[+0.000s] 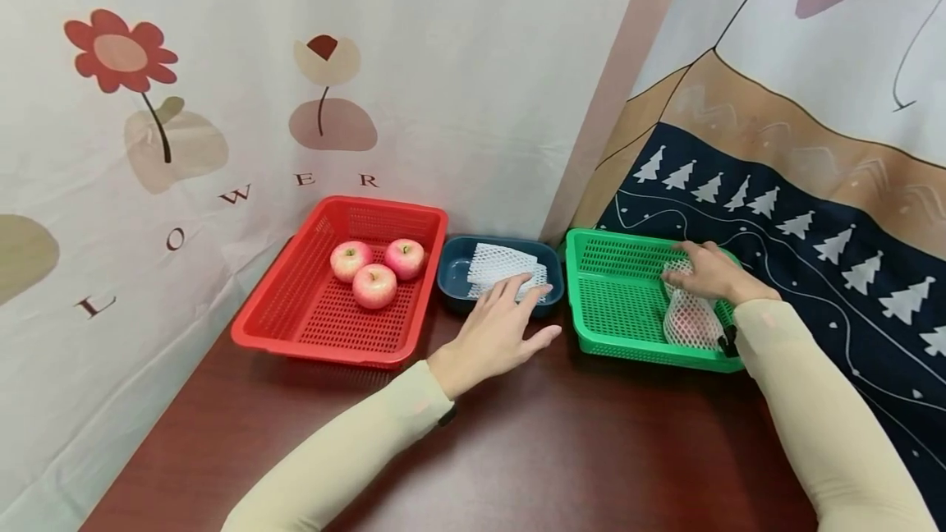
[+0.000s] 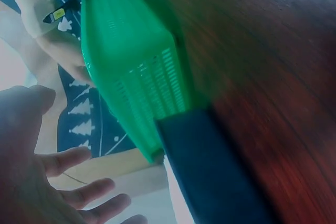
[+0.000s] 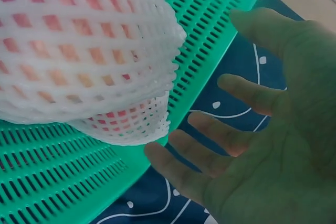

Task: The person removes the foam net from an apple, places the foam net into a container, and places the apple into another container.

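My left hand (image 1: 497,333) hovers with spread fingers at the near edge of a dark blue tray (image 1: 452,259), in which white foam fruit nets (image 1: 502,265) lie flat. Over the right side of the green basket (image 1: 613,302) is my right hand (image 1: 713,273), its fingers extended. Beneath it, apples in white foam nets (image 1: 692,323) rest in that basket. In the right wrist view two netted apples (image 3: 79,40) show, one behind the other, and the right hand (image 3: 252,124) stands apart from them, holding nothing. The left wrist view also shows the left hand (image 2: 63,182) holding nothing.
A red basket (image 1: 318,335) with three bare apples (image 1: 374,286) stands to the left of the blue tray. All three containers are in a row on the dark brown table (image 1: 562,450). A printed curtain (image 1: 473,89) hangs right behind them.
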Demonstrator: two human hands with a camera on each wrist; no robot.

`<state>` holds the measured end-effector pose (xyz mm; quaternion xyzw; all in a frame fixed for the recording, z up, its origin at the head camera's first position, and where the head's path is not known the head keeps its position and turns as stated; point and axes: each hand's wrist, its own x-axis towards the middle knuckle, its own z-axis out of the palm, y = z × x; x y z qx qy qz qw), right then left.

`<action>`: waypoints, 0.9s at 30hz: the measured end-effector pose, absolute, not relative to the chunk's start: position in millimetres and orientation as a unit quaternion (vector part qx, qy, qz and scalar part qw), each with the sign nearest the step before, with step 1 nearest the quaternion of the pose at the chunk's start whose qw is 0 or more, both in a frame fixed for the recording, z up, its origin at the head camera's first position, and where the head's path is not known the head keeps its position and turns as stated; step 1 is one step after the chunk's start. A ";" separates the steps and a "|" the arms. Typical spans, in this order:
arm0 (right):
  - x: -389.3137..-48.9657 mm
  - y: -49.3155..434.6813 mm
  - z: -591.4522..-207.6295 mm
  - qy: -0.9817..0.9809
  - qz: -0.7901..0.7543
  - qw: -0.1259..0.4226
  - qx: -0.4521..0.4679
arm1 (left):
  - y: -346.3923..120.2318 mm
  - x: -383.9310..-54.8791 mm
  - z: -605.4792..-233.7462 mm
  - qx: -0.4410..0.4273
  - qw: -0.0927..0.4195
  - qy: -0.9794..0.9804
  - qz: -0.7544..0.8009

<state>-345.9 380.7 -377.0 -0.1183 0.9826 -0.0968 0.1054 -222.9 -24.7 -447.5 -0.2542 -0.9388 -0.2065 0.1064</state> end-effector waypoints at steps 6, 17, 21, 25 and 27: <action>-352.0 381.0 -375.5 0.983 -0.097 0.130 -0.089 | -4.6 -227.5 -447.7 -0.264 0.101 -0.937 -0.205; -355.7 374.7 -372.0 0.979 -0.086 0.183 -0.030 | 29.8 -238.2 -450.9 -0.265 0.072 -0.945 -0.180; -355.9 371.3 -369.8 0.979 -0.077 0.189 -0.015 | 38.2 -243.0 -453.1 -0.259 0.048 -0.946 -0.187; -357.0 367.3 -367.4 0.978 -0.068 0.195 -0.002 | 44.5 -248.6 -457.8 -0.252 0.037 -0.948 -0.193; -358.9 367.5 -367.6 0.977 -0.066 0.203 0.005 | 47.1 -250.3 -460.4 -0.248 0.032 -0.949 -0.194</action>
